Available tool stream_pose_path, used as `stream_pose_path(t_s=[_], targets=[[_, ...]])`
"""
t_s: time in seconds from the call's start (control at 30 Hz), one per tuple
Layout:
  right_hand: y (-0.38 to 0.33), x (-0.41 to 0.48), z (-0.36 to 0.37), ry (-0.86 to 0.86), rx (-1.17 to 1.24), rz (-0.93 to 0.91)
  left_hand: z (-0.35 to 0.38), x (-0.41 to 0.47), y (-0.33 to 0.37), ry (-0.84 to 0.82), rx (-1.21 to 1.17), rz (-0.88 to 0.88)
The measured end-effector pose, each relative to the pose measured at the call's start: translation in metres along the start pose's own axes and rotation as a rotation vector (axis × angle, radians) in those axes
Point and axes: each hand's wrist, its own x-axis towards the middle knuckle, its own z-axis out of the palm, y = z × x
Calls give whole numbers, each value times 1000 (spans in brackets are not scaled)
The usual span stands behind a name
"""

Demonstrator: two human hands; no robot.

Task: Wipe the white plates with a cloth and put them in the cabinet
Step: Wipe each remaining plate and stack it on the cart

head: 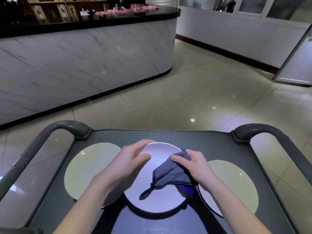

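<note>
A person stands at a grey cart (202,141) with a curved handle at each far corner, and holds a white plate (158,200) above the middle of its top. The left hand (128,163) grips the plate at its far left rim, thumb on the upper face and fingers curled over the edge. The right hand (195,166) is closed round a grey cloth (170,173) and presses it onto the right side of the plate's face. A corner of the cloth hangs down over the plate, ending in a small dark loop (145,195). A patch of blue shows under the cloth near the plate's right edge; what it belongs to cannot be told. A thin dark cord (207,205) runs down from below the right wrist.

Two more white plates lie flat on the cart: one (87,168) to the left of the held plate, partly behind the left forearm, and one (236,183) to the right, partly behind the right forearm.

Beyond the cart lies a glossy tiled floor (185,92). A long bar (84,56) with a pale marbled front and a black top curves along the left, with pink items on it
</note>
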Motion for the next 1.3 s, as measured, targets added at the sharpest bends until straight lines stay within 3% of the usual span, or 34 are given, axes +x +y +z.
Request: stream_pose_path(t_s=[0.07,0.17,0.2,0.33,0.47,0.6,0.7,0.83,0.97,1.07,1.17,1.3], targets=[[6,-3,6,113,-58,-69,0,-1,0,112,130,3],[16,-17,21,325,-100,-169,15,-16,3,516,139,-60],[17,-22,28,379,-96,-198,22,-22,4,569,110,-104],[23,-39,49,456,-126,-284,48,-27,18,308,-223,-282],[32,-54,64,485,-336,-474,52,-20,30,264,-385,-409],[31,-66,74,389,-428,-638,46,-18,32,341,-413,-526],[31,-69,76,311,-446,-657,47,-22,20,408,-467,-574],[32,-62,72,138,-190,-379,50,-40,1,373,-555,-601],[29,-50,60,212,-70,-180,46,-47,-12,474,-629,-611],[31,-53,54,155,-154,-230,43,-53,-23,572,-736,-571],[40,-65,65,-24,-337,-403,45,-55,-25,690,-698,-486],[40,-68,90,-260,-493,-526,46,-57,-20,666,-581,-385]])
